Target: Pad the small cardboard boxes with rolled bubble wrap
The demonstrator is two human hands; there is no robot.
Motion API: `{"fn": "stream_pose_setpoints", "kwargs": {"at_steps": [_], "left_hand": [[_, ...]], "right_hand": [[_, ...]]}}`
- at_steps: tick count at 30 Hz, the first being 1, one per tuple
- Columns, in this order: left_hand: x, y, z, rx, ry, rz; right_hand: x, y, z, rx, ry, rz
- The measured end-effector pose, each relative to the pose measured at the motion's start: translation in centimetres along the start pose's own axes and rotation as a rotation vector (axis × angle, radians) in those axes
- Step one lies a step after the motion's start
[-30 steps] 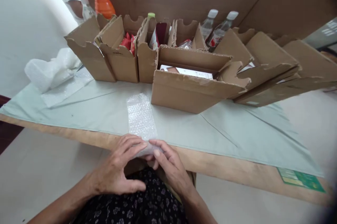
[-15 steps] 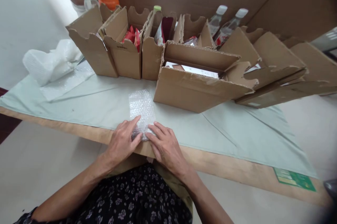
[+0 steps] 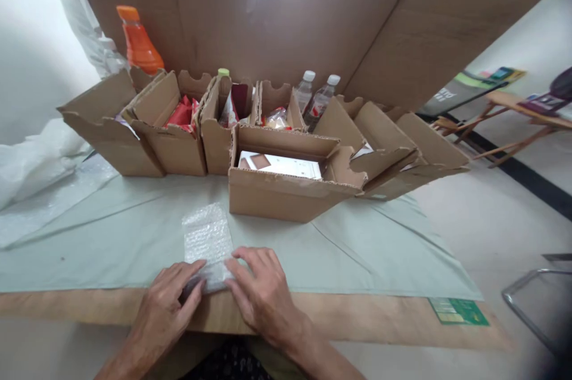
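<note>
A small sheet of bubble wrap (image 3: 206,238) lies on the pale green table cover (image 3: 111,243) near the table's front edge. My left hand (image 3: 166,307) rests on its near left corner, fingers stretched out and flat. My right hand (image 3: 260,292) presses on its near right corner, fingers also extended. Both hands touch the wrap's near end, which they partly hide. Just beyond the wrap stands an open cardboard box (image 3: 286,192) with a white and brown packet (image 3: 279,164) inside.
A row of open cardboard boxes (image 3: 165,136) holds red packets and snacks. Behind stand an orange bottle (image 3: 137,41), clear bottles (image 3: 313,97) and a tall cardboard wall (image 3: 268,16). Crumpled plastic (image 3: 31,156) lies at left. A person in white (image 3: 80,16) stands far left.
The camera tilted upward, so more of the cardboard wall and room shows. My hands stay on the bubble wrap's near end, pressing it flat on the table.
</note>
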State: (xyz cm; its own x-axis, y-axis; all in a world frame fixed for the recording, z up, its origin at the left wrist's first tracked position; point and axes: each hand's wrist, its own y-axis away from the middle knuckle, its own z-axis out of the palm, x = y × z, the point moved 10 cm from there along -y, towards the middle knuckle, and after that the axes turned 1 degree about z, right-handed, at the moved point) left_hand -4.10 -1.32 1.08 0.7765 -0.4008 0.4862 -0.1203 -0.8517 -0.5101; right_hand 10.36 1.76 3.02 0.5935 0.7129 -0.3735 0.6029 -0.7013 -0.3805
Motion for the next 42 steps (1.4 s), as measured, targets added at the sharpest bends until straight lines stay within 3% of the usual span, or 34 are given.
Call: {"fn": "stream_pose_setpoints", "kwargs": {"at_steps": [5,11,16,21,26,28,32,36,39,42], "left_hand": [[-0.4,-0.1,-0.2,0.028,-0.055,-0.004],[0.6,-0.6,-0.4,-0.125,0.057,0.005],[-1.6,-2.3,0.2,-0.119,-0.079,-0.08],[-2.3,-2.0,-0.4,-0.081,-0.112,-0.127],[-0.9,-0.6,-1.4,-0.068,0.011,-0.081],[-1.2,-0.5,-1.7,-0.055,0.055,-0.095],[-3.2,-1.0,-1.6,-0.044,0.101,-0.18],[-4.8,-0.8,-2.4,0.03,0.078,-0.291],[-6.2,1.0,-3.7,0.128,0.129,-0.495],[-7.4,3.4,-4.2,0.225,0.347,-0.708]], "right_hand": [[0.5,0.2,2.2,-0.2,-0.013,-0.062],[2.1,-0.3,2.0,-0.176,-0.261,0.075],[2.3,-0.9,0.8,-0.02,-0.062,0.061],[1.2,-2.8,2.6,-0.092,-0.049,-0.08],[1.7,-3.6,3.7,-0.225,-0.218,-0.023],[1.8,-3.4,3.3,-0.216,-0.203,0.017],[0.7,-3.4,2.4,-0.109,-0.098,-0.02],[0.5,-4.2,4.6,-0.202,-0.05,-0.05],[1.8,-4.8,4.9,-0.175,-0.138,0.044],[2.5,-4.5,3.5,-0.095,-0.235,0.12]]}}
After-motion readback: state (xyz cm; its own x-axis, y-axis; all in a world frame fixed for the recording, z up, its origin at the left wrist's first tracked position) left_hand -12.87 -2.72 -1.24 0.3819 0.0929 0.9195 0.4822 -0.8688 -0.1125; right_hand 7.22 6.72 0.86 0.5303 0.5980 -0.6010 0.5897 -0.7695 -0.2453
